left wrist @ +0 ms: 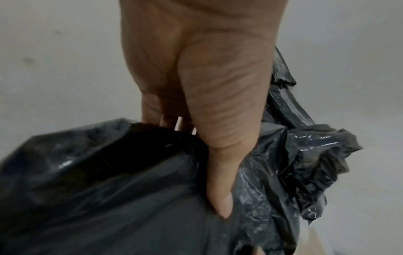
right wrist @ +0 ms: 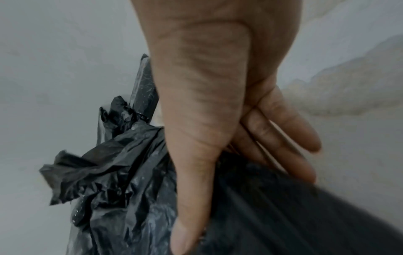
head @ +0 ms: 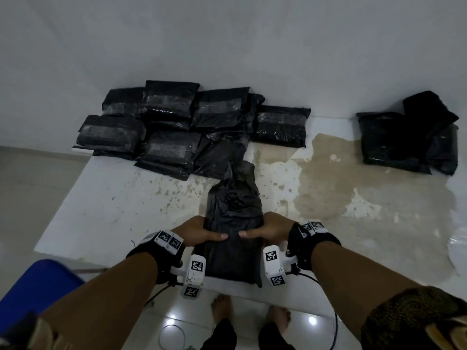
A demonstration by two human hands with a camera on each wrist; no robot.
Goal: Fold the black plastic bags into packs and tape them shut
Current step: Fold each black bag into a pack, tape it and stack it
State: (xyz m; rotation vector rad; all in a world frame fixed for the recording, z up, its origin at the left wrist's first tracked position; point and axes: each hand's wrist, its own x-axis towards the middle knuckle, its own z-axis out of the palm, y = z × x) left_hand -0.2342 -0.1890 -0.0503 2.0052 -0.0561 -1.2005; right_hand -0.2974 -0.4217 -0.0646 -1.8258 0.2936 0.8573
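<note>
Both hands grip one black plastic bag (head: 233, 233) at the near edge of the white, stained counter (head: 106, 203): the left hand (head: 195, 232) holds its left side and the right hand (head: 271, 229) its right side, each with the thumb pressed on top and the fingers curled underneath, the two thumb tips almost meeting at the middle. The bag's crumpled far end (head: 235, 190) lies stretched away toward the wall. Behind it a heap of taped black packs (head: 177, 127) rests against the wall, and a separate stack of black bags (head: 409, 137) sits well apart on the right.
</note>
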